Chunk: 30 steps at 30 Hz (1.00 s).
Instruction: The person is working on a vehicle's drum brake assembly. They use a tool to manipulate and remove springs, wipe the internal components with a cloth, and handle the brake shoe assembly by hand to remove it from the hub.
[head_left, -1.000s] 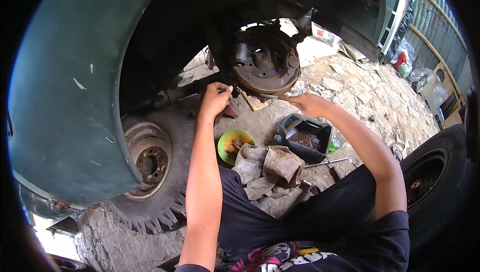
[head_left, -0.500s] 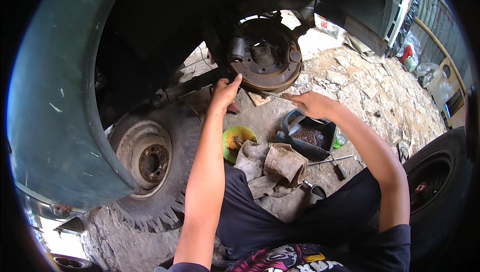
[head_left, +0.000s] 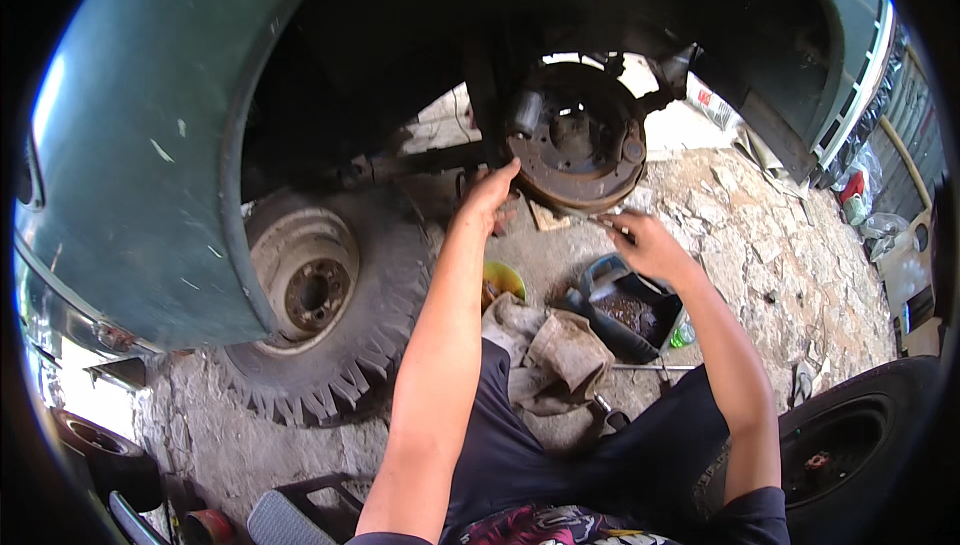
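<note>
A rusty round brake assembly (head_left: 572,173) with a metal cylinder at its upper left sits inside the vehicle's dark wheel arch. My left hand (head_left: 485,203) is at its lower left, thumb raised against the edge and the other fingers loosely bent apart below; whether they touch anything is unclear. Just under the assembly, my right hand (head_left: 645,243) grips a thin flat metal tool (head_left: 598,217) angled toward the bottom rim. Below lie crumpled rags (head_left: 560,355), a black cut-open container (head_left: 630,315) with dark contents and a partly hidden green bowl (head_left: 503,281).
The green fender (head_left: 150,165) curves along the left, with a detached wheel (head_left: 385,335) beside it. Another tire (head_left: 860,395) stands at the lower right. A metal bar (head_left: 652,367) lies near my legs. Corrugated sheeting and plastic bags (head_left: 880,230) line the right side of the rough stone floor.
The view has shifted, so the assembly appears farther right. My left thumb has moved up onto its edge, and my right hand with the tool sits lower relative to it.
</note>
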Available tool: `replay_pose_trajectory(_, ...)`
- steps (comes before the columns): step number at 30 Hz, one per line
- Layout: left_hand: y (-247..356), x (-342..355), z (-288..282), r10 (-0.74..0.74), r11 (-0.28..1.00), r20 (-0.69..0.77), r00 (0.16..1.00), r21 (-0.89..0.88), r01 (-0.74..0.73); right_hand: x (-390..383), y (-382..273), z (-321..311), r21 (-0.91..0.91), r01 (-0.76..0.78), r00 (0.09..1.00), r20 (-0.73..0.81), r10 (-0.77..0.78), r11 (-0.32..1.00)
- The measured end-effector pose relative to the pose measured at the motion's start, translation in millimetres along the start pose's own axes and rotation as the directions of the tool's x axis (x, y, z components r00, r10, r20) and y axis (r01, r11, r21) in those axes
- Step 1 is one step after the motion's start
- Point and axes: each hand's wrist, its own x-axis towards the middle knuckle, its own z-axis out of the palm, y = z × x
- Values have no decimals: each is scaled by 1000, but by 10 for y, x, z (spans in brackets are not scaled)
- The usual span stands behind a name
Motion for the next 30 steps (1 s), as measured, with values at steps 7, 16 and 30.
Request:
replay_pose_trajectory(7, -27, 292, -100, 3, 999, -32, 999, -49, -4, -62, -160, 155, -188, 34, 995, 101, -15, 982)
replay_pose_trajectory(16, 2, 214, -2, 3, 1000, -59, 998, 2, -3, 82, -228, 412, -166, 14, 999, 44, -7, 986)
replay_pose_trajectory(30, -23, 291, 9, -8, 1000, -97, 995, -14, 6, 136, -523, 356, -340, -48, 984, 148, 104, 939)
